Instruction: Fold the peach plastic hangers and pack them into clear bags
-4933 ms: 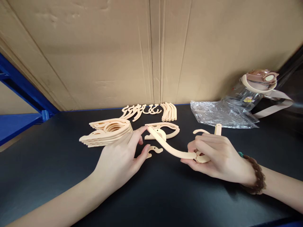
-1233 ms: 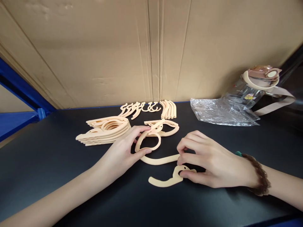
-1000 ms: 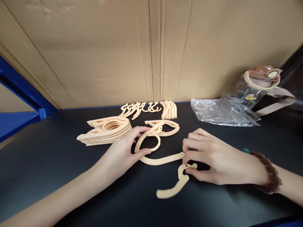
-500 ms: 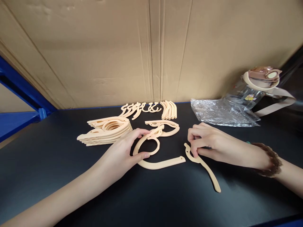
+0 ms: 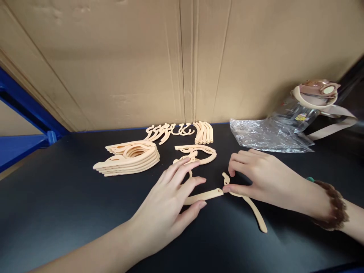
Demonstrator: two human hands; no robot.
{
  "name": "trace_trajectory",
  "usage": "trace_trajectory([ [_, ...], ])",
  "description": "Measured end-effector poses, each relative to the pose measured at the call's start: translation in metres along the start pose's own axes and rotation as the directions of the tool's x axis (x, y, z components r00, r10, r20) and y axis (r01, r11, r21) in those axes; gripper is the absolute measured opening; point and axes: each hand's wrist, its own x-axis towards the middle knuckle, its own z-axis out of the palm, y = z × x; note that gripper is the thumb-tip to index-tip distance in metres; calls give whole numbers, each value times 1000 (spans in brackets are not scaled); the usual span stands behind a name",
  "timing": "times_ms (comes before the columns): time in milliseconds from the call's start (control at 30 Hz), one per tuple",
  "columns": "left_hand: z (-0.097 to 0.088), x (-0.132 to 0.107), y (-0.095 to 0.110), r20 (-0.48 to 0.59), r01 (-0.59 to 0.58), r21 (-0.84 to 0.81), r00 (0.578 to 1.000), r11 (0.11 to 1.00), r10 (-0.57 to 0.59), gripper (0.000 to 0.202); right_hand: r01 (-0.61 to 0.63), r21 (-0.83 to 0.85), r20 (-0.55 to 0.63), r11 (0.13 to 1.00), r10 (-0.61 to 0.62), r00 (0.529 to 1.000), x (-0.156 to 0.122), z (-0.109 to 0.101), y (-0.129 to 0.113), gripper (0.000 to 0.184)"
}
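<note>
My left hand [image 5: 167, 201] is spread above a beige plastic hanger piece with a ring-shaped curve and a long arm [image 5: 206, 195]. The hand covers most of that ring, and nothing is clasped between its fingers. To the right lies a slimmer, curved hanger arm [image 5: 257, 216], its upper end near the tip of the long arm. My right hand [image 5: 264, 178] is over this slimmer arm, thumb at its upper part and index finger apart from the thumb. A folding hanger [image 5: 209, 160] rests just beyond the left fingertips.
Several hanger pieces are stacked [image 5: 127, 167] on the left of the black table [image 5: 57, 212]. Behind are loose hooks [image 5: 155, 132] and a row of curved arms [image 5: 205, 132]. A clear plastic bag [image 5: 256, 134] and strapped bottle [image 5: 304, 106] occupy the back right, before a cardboard wall [image 5: 127, 64].
My left hand has let go of the ringed piece and moved right and nearer, fingers spreading. My right thumb and index finger have parted at the slimmer arm, which has hardly moved.
</note>
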Motion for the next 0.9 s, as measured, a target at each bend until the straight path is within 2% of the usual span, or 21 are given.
trace_trajectory([
  [133,5,5,1,-16,-66,27,998,997,66,23,-26,-1,-10,1000,26,1000,-2,4,-6,26],
  [267,11,9,1,-19,-56,50,998,997,57,21,-21,76,5,997,20,1000,-4,6,-9,10],
  [433,14,11,-1,53,-37,0,998,999,37,2,11,113,-34,994,-7,999,-5,7,-9,15],
  [533,14,11,-2,57,-37,-22,998,999,39,6,2,103,-45,995,2,999,-5,8,-10,19],
  [600,13,11,-2,60,-29,-43,998,999,32,8,3,112,-44,994,2,999,-6,9,-12,13],
  [733,12,12,0,56,-8,-94,998,996,13,15,-70,222,-28,973,78,997,-6,9,-15,15],
  [900,14,10,0,1,-22,-73,1000,997,22,18,-182,385,16,905,190,982,-2,8,-13,6],
])
